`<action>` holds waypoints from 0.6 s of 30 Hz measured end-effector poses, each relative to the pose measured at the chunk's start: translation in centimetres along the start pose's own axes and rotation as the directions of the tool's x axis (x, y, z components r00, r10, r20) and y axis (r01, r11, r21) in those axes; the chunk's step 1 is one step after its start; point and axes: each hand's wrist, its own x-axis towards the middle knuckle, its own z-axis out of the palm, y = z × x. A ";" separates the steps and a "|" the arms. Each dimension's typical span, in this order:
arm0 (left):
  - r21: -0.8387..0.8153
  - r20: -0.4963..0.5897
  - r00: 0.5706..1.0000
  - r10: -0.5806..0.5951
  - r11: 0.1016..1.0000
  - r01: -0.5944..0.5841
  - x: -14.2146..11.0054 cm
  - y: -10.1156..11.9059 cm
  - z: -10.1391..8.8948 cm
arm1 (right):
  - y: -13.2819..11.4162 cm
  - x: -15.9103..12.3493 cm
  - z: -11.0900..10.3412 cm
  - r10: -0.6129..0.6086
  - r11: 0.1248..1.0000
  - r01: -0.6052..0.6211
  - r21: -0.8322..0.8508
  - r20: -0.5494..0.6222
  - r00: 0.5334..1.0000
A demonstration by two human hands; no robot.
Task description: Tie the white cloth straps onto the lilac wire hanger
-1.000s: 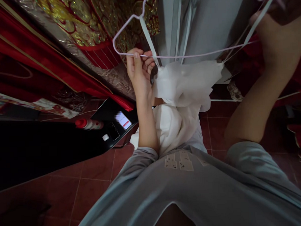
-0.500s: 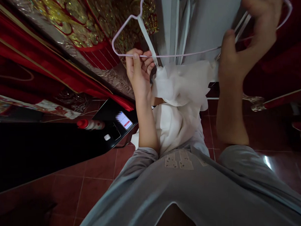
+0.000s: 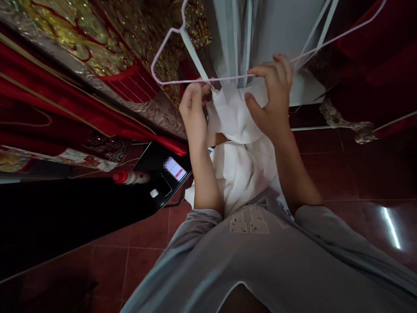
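Note:
A thin pale pink hanger (image 3: pixel 166 38) spans the upper view. From it hangs a sheer white garment (image 3: pixel 239 121) by narrow white straps (image 3: pixel 193 49), one looped at the hanger's left shoulder and another at its right side. My left hand (image 3: pixel 194 104) is closed on the garment's top edge where the left strap joins, just under the hanger's bottom bar; its fingertips are partly hidden. My right hand (image 3: pixel 273 97) is beside the garment's right part, thumb and fingers apart, the fingertips at the bar. The garment's lower part bunches close to my body.
Red and gold sequined garments (image 3: pixel 122 36) hang at the left, dark red cloth (image 3: pixel 373 91) at the right. A black table (image 3: pixel 77 211) at the left carries a lit phone (image 3: pixel 176 169), a red-capped bottle (image 3: pixel 132 177) and a small white case (image 3: pixel 154 193). Red tiles (image 3: pixel 146 231) cover the floor.
My right hand has come down and left from the hanger's right end to the garment beside my left hand. The hanger's right side now shows uncovered. My left hand has shifted slightly downward.

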 end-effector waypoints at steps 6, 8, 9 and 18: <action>0.139 0.106 0.992 -0.068 0.989 0.053 -0.8 2.6 -1.1 | 0.9 0.1 0.6 -0.009 0.999 0.009 0.035 -0.001 1.000; 0.064 0.078 0.995 -0.055 0.997 0.050 -0.5 4.0 -1.1 | 1.2 0.2 0.5 -0.042 0.996 0.043 0.072 -0.018 0.999; -0.018 0.051 0.997 -0.065 0.998 0.066 -0.2 4.9 -1.0 | 1.4 0.3 0.5 -0.062 0.993 0.065 0.101 -0.030 0.998; -0.555 -0.055 0.975 -0.213 0.819 0.148 4.1 9.9 0.3 | 3.0 0.7 1.0 -0.091 0.955 0.086 0.286 0.004 0.996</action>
